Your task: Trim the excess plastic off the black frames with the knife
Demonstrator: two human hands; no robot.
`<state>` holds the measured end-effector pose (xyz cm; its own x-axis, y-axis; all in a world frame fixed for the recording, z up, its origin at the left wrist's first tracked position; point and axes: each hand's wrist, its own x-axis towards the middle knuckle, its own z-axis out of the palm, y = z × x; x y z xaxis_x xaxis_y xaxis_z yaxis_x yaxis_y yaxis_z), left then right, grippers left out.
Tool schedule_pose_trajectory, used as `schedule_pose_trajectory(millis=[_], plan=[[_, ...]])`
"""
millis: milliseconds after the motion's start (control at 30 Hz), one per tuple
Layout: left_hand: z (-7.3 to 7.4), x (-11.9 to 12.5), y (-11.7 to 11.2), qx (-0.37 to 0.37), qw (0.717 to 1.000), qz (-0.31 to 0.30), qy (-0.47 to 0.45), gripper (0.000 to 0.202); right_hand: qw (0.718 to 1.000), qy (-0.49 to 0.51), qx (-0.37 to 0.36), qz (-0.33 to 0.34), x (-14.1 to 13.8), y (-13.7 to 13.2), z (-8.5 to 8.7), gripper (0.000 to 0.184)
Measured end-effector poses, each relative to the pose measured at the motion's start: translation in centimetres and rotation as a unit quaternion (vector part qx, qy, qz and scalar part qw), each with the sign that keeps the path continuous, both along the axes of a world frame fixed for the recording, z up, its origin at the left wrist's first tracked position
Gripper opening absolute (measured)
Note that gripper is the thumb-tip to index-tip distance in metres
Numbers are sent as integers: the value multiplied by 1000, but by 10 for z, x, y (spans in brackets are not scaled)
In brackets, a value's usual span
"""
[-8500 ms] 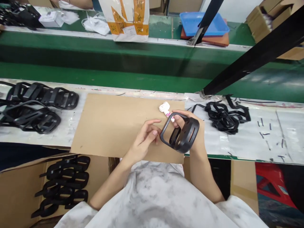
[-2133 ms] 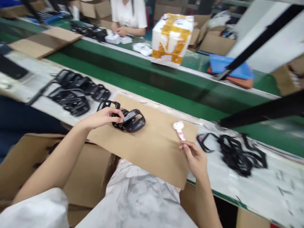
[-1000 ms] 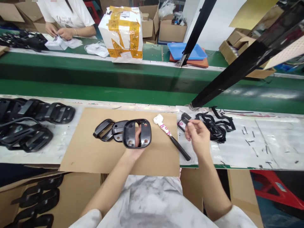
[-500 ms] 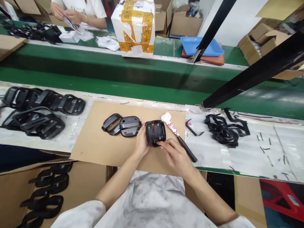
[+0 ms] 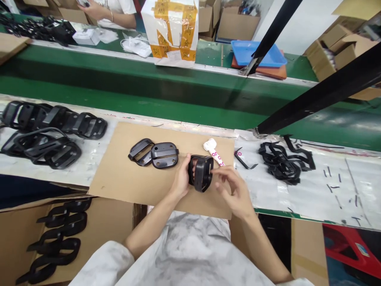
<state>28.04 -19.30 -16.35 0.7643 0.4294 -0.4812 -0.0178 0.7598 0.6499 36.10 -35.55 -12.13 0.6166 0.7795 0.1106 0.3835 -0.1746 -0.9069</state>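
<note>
My left hand (image 5: pixel 181 179) grips a black plastic frame part (image 5: pixel 203 172) and holds it on edge above the brown cardboard sheet (image 5: pixel 125 178). My right hand (image 5: pixel 235 190) is just to its right, fingers loosely spread, fingertips close to the part's edge and holding nothing. Two more black frame parts (image 5: pixel 154 154) lie on the cardboard to the left. A tool with a white taped head (image 5: pixel 212 146) lies behind the held part, its handle hidden by my right hand.
Rows of black frames (image 5: pixel 50 133) lie at the left, more in a cardboard box (image 5: pixel 56 238) below. A tangle of black trimmings (image 5: pixel 282 161) lies at the right. Beyond are a green conveyor (image 5: pixel 149 99), a taped parcel (image 5: pixel 171 31), a blue tray (image 5: pixel 257 53) and another person's hands (image 5: pixel 95 8).
The held part has turned from facing me to standing edge-on. My right hand has come off the part and drawn back to its right with fingers spread.
</note>
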Motion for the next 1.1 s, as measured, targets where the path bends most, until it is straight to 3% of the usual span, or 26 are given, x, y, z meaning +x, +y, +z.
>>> schedule_pose_trajectory(millis=[100, 133, 167, 267, 367, 433, 567, 700, 867, 967, 1100], plan=[[11, 2, -9, 18, 1000, 20, -12, 44, 998, 28, 33, -44, -8, 8, -7, 91], [14, 2, -11, 25, 999, 9, -25, 42, 998, 39, 25, -39, -10, 12, -8, 100], [16, 1, -13, 37, 999, -5, -37, 39, 998, 46, 16, -39, -13, 16, -9, 99], [19, -2, -12, 124, 991, -34, -43, 33, 997, 19, 20, -78, -16, 25, -9, 72], [21, -7, -6, 194, 980, -31, -28, 31, 995, -29, 35, -92, -19, 27, -7, 70], [25, -9, -1, 155, 987, -34, -39, 30, 993, -41, 50, -100, -20, 28, -6, 71], [36, -12, 8, -2, 991, -102, -83, 36, 992, -3, 81, -101, -21, 28, -4, 72], [40, -14, 11, -26, 993, -81, -83, 36, 991, 53, 79, -92, -21, 29, -4, 76], [41, -16, 14, -156, 978, -106, -88, 29, 994, 38, 84, -62, -19, 25, -6, 81], [42, -16, 17, -167, 972, -132, -98, 27, 994, 29, 91, -50, -17, 23, -3, 77], [44, -14, 19, -116, 980, -142, -80, 31, 993, 57, 82, -56, -13, 21, 3, 73]])
